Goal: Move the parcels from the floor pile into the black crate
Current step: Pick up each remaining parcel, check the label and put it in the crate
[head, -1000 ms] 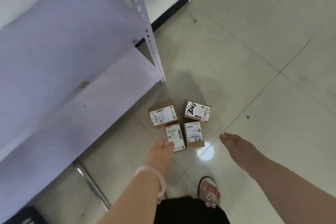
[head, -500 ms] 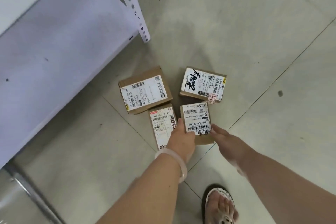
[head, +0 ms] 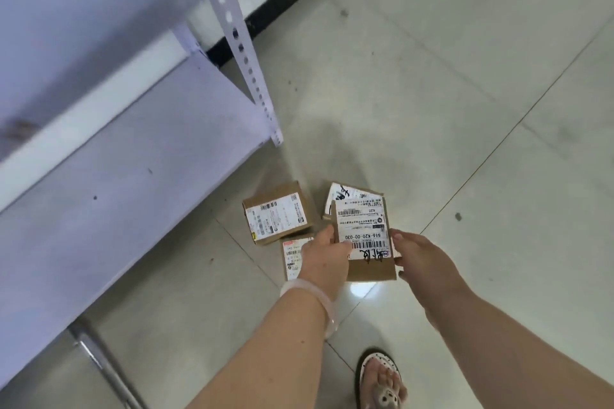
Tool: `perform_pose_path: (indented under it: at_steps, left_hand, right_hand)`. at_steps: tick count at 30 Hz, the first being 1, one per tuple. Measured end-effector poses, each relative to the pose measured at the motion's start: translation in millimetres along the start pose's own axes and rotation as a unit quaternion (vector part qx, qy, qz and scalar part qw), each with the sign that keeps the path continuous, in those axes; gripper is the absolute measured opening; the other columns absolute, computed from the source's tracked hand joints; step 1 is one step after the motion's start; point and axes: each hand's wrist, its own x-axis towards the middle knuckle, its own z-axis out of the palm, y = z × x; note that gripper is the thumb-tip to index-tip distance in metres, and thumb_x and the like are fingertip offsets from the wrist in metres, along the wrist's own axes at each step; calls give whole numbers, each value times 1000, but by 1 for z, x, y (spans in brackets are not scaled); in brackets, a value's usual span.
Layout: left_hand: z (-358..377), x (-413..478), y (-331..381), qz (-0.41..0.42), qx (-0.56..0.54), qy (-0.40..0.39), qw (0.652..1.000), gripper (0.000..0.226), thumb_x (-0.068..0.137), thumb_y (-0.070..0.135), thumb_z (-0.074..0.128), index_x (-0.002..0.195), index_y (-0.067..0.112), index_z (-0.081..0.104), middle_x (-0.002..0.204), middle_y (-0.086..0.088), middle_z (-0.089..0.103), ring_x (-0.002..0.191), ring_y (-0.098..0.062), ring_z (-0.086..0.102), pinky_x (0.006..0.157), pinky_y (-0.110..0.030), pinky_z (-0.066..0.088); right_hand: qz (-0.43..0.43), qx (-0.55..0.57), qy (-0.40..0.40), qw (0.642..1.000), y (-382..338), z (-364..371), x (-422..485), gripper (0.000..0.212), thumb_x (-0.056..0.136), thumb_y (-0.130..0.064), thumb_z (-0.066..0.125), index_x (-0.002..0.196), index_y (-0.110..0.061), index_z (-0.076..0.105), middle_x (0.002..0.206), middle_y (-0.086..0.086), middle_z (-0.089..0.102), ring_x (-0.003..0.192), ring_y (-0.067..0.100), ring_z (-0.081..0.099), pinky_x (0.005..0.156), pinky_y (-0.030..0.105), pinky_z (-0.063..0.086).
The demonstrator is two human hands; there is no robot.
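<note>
A person stood over a small pile of cardboard parcels on the tiled floor (head: 432,109). Both hands were clamped on one parcel, the held parcel (head: 363,239), which was raised above the pile with its white label facing up. The left hand (head: 324,259) gripped its edge at nine o'clock, thumb laid over the label; the right hand (head: 420,259) pressed the edge at three o'clock, fingers curled under the box. A pale bangle (head: 312,300) circled the left wrist.

Three more parcels lay on the floor. The wide parcel (head: 277,214) sat at ten o'clock from the held one, near it and apart from the hands. The far parcel (head: 345,192), with black marker writing, lay at twelve o'clock, partly hidden behind the held box. The narrow parcel (head: 292,256) lay at nine o'clock, partly covered by the left hand.

A white metal shelf (head: 133,159) filled the frame's nine to eleven o'clock. A sandalled foot (head: 382,382) showed at six o'clock. The black crate was out of view.
</note>
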Motion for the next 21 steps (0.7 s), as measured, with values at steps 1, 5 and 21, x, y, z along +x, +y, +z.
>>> perform_pose_path:
  at_steps: [1, 5, 21]
  left_hand:
    - [-3, -16, 20, 21, -17, 9, 1000, 25, 93, 15, 46, 87, 38, 54, 119, -1, 55, 92, -14, 56, 81, -27, 47]
    - [-19, -98, 99, 111, -76, -5, 991, 34, 85, 27, 45, 114, 29, 62, 102, 1, 73, 90, -18, 67, 87, -40, 53]
    - [-116, -540, 190, 305, -157, 62, 937, 30, 98, 19, 41, 115, 28, 64, 105, -3, 73, 88, -11, 70, 91, -39, 55]
  right_hand:
    - [-28, 7, 15, 999, -22, -8, -14, 21, 93, -24, 48, 105, -25, 65, 103, -3, 66, 95, 14, 59, 84, 31, 46]
    - [-129, 15, 52, 990, -111, -47, -88, 15, 93, -29, 49, 103, -28, 61, 99, -12, 60, 87, 1, 53, 71, 22, 37]
    - [-348, 57, -57, 934, -246, -124, -498, 42, 97, -34, 38, 76, -59, 64, 76, -30, 68, 78, -8, 63, 80, 32, 51]
